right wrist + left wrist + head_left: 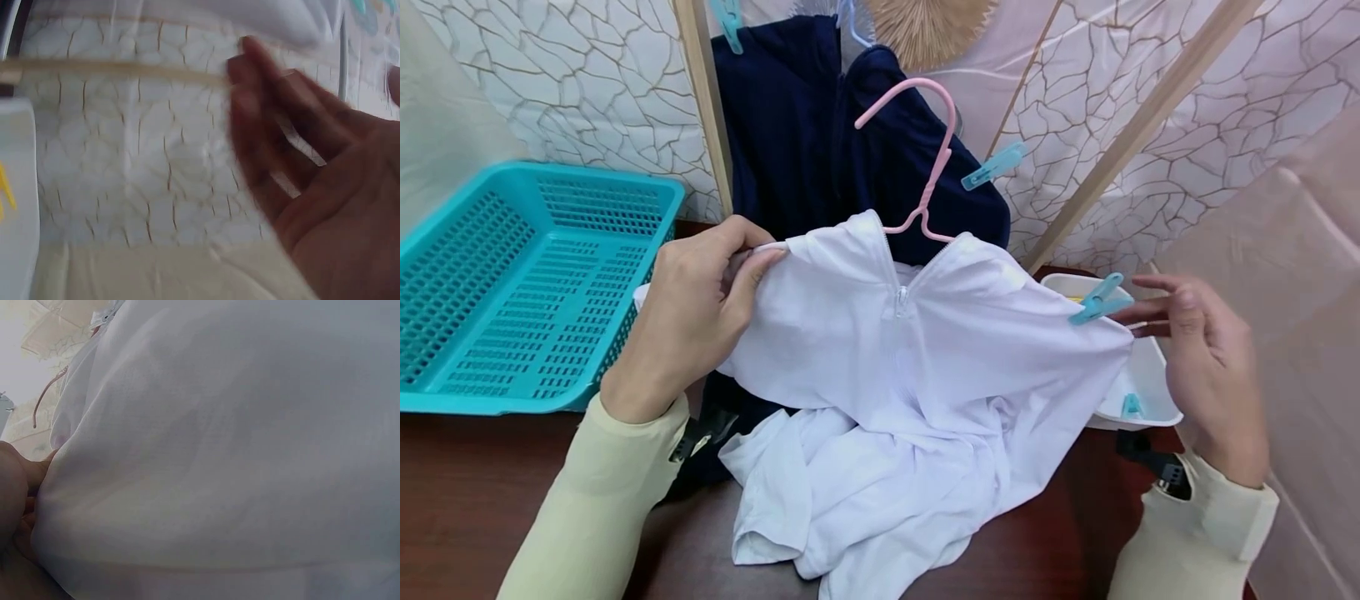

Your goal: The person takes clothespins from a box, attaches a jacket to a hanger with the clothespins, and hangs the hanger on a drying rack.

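Note:
A white zip-neck shirt hangs spread on a pink hanger, its lower part bunched over the table. My left hand pinches the shirt's left shoulder between thumb and fingers; the white cloth fills most of the left wrist view. A light blue clothespin is clipped on the right shoulder. Right beside that clothespin is my right hand, its fingers loosely extended. In the right wrist view the right hand is blurred, with nothing between its fingers.
A turquoise basket stands at the left. Behind the right shoulder is a white tray with a small blue clothespin. A navy garment hangs at the back with clothespins, between wooden poles.

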